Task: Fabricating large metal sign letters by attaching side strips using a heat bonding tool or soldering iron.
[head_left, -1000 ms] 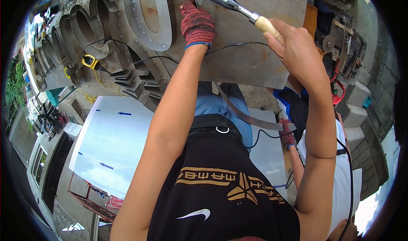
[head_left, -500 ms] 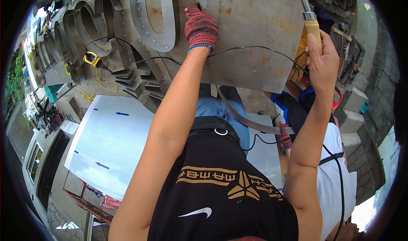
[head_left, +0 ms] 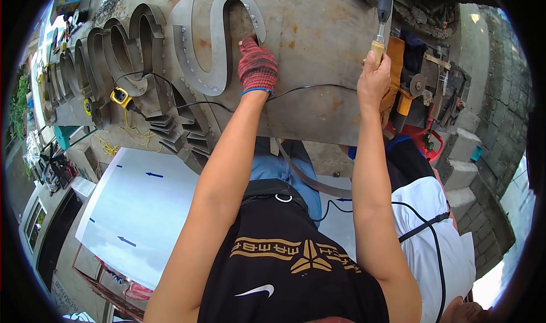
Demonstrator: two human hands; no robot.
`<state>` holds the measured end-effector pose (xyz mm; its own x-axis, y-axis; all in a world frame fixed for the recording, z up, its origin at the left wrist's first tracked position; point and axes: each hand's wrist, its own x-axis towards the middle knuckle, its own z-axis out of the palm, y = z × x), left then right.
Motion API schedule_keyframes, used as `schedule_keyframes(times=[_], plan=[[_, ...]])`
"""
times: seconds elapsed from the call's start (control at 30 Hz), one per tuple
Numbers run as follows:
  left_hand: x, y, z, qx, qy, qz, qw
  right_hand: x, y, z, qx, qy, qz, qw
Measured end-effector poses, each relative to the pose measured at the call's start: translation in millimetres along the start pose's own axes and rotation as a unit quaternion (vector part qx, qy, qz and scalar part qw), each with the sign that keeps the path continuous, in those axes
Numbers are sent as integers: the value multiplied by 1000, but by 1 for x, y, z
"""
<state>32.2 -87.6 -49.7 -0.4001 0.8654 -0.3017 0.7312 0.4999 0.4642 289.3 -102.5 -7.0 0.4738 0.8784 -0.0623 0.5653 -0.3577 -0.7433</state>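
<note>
Swung from leftward, the handheld tool (head_left: pixel 384 10) points lengthwise ahead, right fingers (head_left: pixel 385 67) clasping it.

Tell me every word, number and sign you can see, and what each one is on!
Black shirt: bands of gold lettering beside a gold emblem; I won't copy the words.
Black shirt, lower down: a white curved mark; I won't name brands.
Pale sheeting: dark-blue arrows pointing left.
Grey surface, lower left: writing too small and blurred to read.
</note>
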Motion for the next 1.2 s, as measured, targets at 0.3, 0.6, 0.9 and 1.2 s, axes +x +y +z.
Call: schedule_keyframes(times=[0.3, 0.6, 0.9, 1.2], plan=[[-1, -1, -3, -17, -7, 0, 1000, 3, 12, 21, -57, 11, -15, 998], [1, -1, -3, -14, -9, -3, 1000, 8, 15, 30, -96, 0, -29, 995], [0, 1, -5, -13, -4, 2, 1000, 8, 24, 38, -83, 27, -26, 996], [-2, 3, -9, -15, -7, -1, 1000, 5, 20, 37, -104, 43, -9, 994]])
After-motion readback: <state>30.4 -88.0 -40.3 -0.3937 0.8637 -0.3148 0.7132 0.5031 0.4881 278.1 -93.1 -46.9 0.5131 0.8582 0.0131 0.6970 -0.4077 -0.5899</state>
